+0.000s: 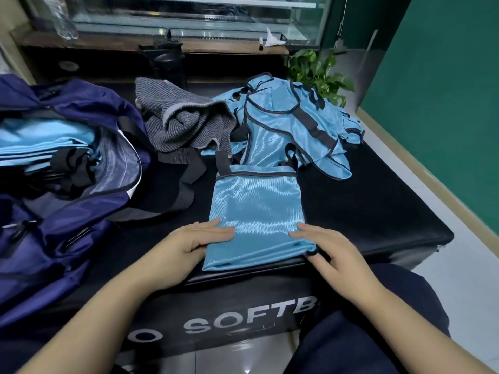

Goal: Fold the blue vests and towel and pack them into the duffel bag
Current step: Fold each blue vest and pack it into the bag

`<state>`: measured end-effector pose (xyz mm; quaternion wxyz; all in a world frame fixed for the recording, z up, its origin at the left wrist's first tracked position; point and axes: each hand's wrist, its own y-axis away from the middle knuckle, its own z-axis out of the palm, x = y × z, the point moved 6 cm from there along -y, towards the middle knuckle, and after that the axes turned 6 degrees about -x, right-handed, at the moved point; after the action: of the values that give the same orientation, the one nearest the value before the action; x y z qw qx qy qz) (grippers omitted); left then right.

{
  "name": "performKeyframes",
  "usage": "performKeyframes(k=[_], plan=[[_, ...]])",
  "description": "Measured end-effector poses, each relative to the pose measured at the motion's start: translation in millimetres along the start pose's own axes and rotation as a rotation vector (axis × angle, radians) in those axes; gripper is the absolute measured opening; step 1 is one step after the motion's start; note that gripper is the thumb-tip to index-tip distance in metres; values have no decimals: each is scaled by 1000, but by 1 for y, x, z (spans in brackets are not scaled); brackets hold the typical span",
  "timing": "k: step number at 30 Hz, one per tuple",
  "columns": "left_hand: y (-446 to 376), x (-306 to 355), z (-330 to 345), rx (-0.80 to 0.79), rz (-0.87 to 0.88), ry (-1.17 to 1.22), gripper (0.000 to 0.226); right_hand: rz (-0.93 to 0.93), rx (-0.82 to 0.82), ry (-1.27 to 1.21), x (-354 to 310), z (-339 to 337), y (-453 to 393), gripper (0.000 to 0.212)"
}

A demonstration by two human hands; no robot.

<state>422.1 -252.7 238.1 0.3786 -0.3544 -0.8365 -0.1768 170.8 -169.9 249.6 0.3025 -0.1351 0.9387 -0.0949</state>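
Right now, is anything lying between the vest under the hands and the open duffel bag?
Only the bag's black strap lies on the black surface between the vest and the duffel bag; the bag's opening shows vests already inside.

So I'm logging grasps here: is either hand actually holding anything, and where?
Nothing is gripped. Left hand and right hand lie flat-fingered on the folded blue vest, at its near side edges.

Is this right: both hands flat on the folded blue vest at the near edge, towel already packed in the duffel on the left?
Not quite. The head view shows the grey towel lying crumpled on the black surface beside the duffel bag, not inside it. The rest holds: left hand and right hand lie flat on the folded vest.
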Motion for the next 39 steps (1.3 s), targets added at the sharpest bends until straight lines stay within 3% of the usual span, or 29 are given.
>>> performKeyframes(k=[4,10,13,20,23,26,31,34,37,39], plan=[[0,1,-2,197,30,-59,66,202,112,-226,-2,-3,-8,16],[-7,18,-6,316,-48,-180,30,338,244,-363,-9,-2,-27,18],[-6,17,-7,414,-131,-100,43,364,296,-380,-14,-5,-29,23],[0,12,-5,443,-282,104,74,429,153,-378,-10,1,-25,18],[-2,8,-8,436,-335,178,65,438,47,-356,-7,0,-26,21],[-4,8,-10,447,-372,174,44,453,43,-308,-8,-1,-30,24],[-12,7,-18,514,-405,49,41,514,27,-165,-6,2,-50,23],[-19,7,-23,559,-420,-105,33,593,39,-80,-3,0,-63,39],[-25,2,-30,596,-539,-74,31,673,6,-44,3,-1,-74,46],[-32,-1,-34,538,-616,-106,32,729,-41,-49,10,-1,-80,45]])
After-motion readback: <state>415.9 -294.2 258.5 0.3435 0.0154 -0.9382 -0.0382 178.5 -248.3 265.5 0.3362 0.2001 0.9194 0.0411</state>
